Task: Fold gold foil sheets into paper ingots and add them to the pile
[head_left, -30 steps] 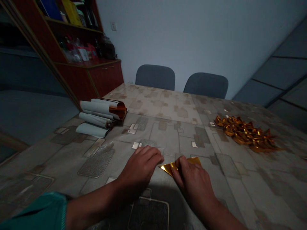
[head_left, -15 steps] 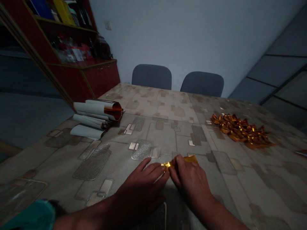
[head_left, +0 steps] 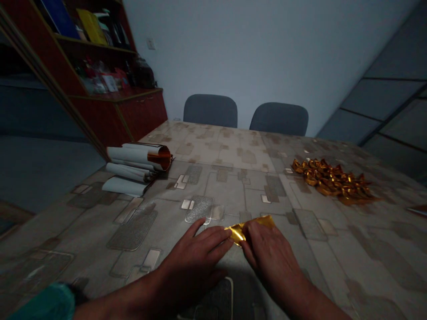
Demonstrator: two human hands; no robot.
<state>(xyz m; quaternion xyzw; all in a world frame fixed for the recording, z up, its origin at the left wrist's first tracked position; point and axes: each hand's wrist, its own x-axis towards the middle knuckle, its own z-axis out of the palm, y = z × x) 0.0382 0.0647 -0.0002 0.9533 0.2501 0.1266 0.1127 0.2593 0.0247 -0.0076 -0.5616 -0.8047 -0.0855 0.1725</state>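
A shiny piece of gold foil paper (head_left: 237, 233) lies low over the patterned tablecloth, between my two hands. My left hand (head_left: 202, 253) pinches its left end with the fingertips, index finger stretched a little apart. My right hand (head_left: 268, 249) is closed over the right part, thumb toward the middle. One gold corner sticks out beyond the right knuckles. Much of the foil paper is hidden under the fingers. To the far right sits a cluster of folded gold foil pieces (head_left: 333, 181).
Rolled, layered sheets with pale backs and a gold inside (head_left: 133, 166) lie at the table's left. Two grey chairs (head_left: 210, 110) stand behind the table (head_left: 227, 142). A red-brown cabinet (head_left: 143, 111) is at the back left. Something flat (head_left: 416, 210) lies near the right edge.
More of the gold foil paper shows between my hands now, as they have drawn slightly apart. The whole view has shifted a little.
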